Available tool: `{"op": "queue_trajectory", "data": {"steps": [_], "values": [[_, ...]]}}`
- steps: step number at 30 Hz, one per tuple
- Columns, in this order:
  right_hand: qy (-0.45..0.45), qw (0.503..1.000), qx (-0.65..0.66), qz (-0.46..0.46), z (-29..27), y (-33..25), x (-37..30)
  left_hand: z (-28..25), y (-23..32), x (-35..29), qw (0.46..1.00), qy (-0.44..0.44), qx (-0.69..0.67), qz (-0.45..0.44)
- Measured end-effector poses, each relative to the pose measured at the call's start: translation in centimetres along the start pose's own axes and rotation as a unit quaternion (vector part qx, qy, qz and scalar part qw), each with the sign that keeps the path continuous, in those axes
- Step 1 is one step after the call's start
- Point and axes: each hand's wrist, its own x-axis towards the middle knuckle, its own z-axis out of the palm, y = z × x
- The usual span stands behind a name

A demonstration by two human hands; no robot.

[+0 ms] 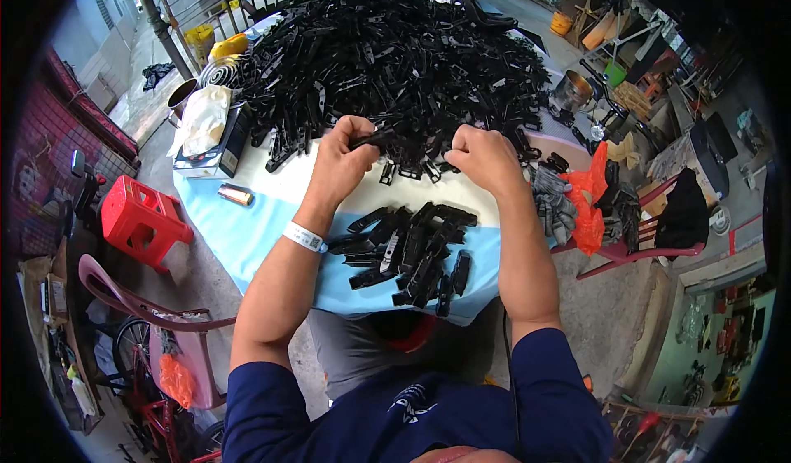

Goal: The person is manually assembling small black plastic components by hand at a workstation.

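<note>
A large heap of black plastic parts (pixel 387 59) covers the far part of the table. At its near edge, my left hand (pixel 350 151) is closed round a slim black plastic part (pixel 362 141) between thumb and fingers. My right hand (pixel 486 158) is curled with thumb against forefinger, to the right at the same edge; whatever it pinches is hidden. Several loose parts lie on the cloth between the hands. Closer to my body, between my forearms, is a smaller pile of long black parts (pixel 416 253), one with a grey face.
A light blue and cream cloth (pixel 214 232) covers the table. At left are a box (pixel 216 154) with a pale bag, a small cylinder (pixel 236 194) and a red stool (pixel 140 220). Grey gloves (pixel 554 203), an orange bag (pixel 587 195) and a metal cup (pixel 571 91) are at right.
</note>
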Motion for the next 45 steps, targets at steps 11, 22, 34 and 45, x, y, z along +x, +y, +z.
{"op": "queue_trajectory", "data": {"steps": [11,22,34,45], "values": [[0.237,0.891,0.237,-0.307,1.5,-2.7,-0.3,0.6,0.7,-0.6,0.997,-0.07,0.0,0.03],[0.219,0.872,0.153,-0.41,2.0,-4.2,-0.6,0.5,1.1,-0.9,0.978,-0.114,0.163,0.061],[0.246,0.871,0.143,-0.401,2.8,-5.2,-1.0,0.7,0.6,-0.8,0.983,-0.099,0.131,0.084],[-0.047,0.864,0.482,-0.139,3.1,-3.2,-0.2,0.9,2.1,-1.3,0.993,-0.119,-0.009,0.004]]}}
